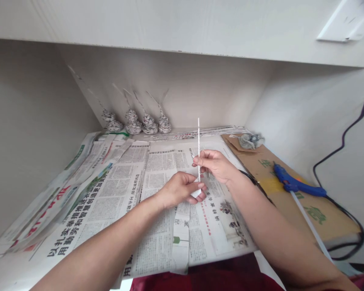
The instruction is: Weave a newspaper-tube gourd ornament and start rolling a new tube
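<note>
A thin rolled paper tube stands nearly upright in front of me, above the newspaper. My right hand pinches it around its middle between thumb and fingers. Lower down, my left hand is closed on the newspaper strip at the tube's bottom end, where the paper wraps into the tube. The strip's loose part hangs from below my left hand toward the table's front edge. Newspaper sheets lie spread flat under both hands.
Several gourd-shaped woven paper pieces stand along the back wall. Thin paper rolls lie beside them. Stacked newspaper covers the left. At right, a blue glue gun and a grey paper flower rest on cardboard, near a black cable.
</note>
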`<state>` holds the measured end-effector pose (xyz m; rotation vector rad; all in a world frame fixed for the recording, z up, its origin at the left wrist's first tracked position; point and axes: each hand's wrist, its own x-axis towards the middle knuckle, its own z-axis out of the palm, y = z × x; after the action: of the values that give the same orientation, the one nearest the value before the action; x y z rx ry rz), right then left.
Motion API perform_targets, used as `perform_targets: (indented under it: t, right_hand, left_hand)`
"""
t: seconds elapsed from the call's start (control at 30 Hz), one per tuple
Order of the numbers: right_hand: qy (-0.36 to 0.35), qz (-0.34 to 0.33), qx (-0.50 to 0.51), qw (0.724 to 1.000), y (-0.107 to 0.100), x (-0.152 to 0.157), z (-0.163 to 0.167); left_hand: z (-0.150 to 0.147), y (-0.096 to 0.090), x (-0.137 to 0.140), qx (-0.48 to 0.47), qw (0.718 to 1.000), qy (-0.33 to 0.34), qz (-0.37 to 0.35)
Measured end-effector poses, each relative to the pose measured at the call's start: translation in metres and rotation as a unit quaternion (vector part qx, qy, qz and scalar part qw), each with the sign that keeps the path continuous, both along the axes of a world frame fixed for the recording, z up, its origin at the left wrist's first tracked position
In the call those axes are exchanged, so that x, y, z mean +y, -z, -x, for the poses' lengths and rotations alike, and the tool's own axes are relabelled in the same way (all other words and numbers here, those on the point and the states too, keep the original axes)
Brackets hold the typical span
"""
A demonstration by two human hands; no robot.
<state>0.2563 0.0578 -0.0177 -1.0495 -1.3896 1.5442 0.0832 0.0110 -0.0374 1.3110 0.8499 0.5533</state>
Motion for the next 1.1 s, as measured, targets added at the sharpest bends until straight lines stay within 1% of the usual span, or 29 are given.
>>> perform_targets:
  t: [0.03,0.13,0.17,0.2,0.3,0.33,0.47,0.5,0.6,0.67,0.8,0.83,0.93,0.97,1.1]
  right_hand:
    - [-0.007,-0.002,0.003,1.0,-0.0001,0.0001,-0.0006]
    - [-0.072,-0.008,-0.011,0.997,-0.0015,-0.0001,-0.0026]
    - [-0.081,-0.008,-0.015,0.997,-0.0017,-0.0001,-0.0028]
    - [-0.076,-0.005,-0.016,0.997,-0.0016,0.0,-0.0028]
    - [-0.022,0.006,-0.008,1.0,-0.0005,0.0006,-0.0024]
    - [-0.02,0.006,-0.007,1.0,-0.0005,0.0006,-0.0025]
    - [-0.091,-0.001,-0.024,0.996,-0.003,-0.0004,-0.0041]
    - [-0.093,0.001,-0.027,0.995,-0.0034,-0.0007,-0.0042]
    - [-0.047,0.009,-0.015,0.999,-0.0034,-0.001,-0.003]
    - [-0.037,0.004,-0.001,0.999,-0.0029,-0.001,-0.0024]
    - [-0.094,-0.001,-0.003,0.996,-0.0016,-0.0003,-0.0038]
    - [-0.091,0.002,-0.001,0.996,-0.0011,0.0001,-0.0041]
    - [-0.051,0.006,0.015,0.999,-0.0001,0.0006,-0.0045]
    - [-0.05,0.005,0.02,0.999,-0.0003,0.0005,-0.0046]
    - [-0.112,0.012,0.004,0.994,-0.0021,0.0,-0.0063]
  left_hand:
    - [0.0002,-0.0002,0.0002,-0.001,1.0,0.0,0.0]
    - [0.0007,-0.0002,0.0013,-0.007,1.0,-0.009,0.002]
    - [0.0007,0.0,0.0015,-0.007,1.0,-0.011,0.003]
    - [0.0006,0.0002,0.0016,-0.006,1.0,-0.01,0.002]
    - [0.0001,0.0008,0.0012,-0.002,1.0,0.001,-0.003]
    - [0.0,0.0009,0.001,-0.002,1.0,0.003,-0.004]
    - [0.0007,0.0004,0.0008,-0.008,1.0,-0.01,0.002]
    - [0.0009,0.0003,0.0007,-0.008,1.0,-0.011,0.003]
    - [0.0011,0.0005,0.0004,-0.006,1.0,0.0,0.003]
    - [0.0011,0.0008,0.0004,-0.008,1.0,0.0,0.009]
    - [0.001,0.0,0.0002,-0.009,1.0,-0.012,0.02]
    - [0.0009,-0.0006,0.0,-0.006,1.0,-0.007,0.016]
    - [0.0008,-0.0025,-0.0013,-0.002,1.0,0.011,0.001]
    - [0.0008,-0.0029,-0.0016,-0.002,1.0,0.012,-0.001]
    - [0.0001,-0.0031,-0.0018,-0.004,1.0,0.001,-0.002]
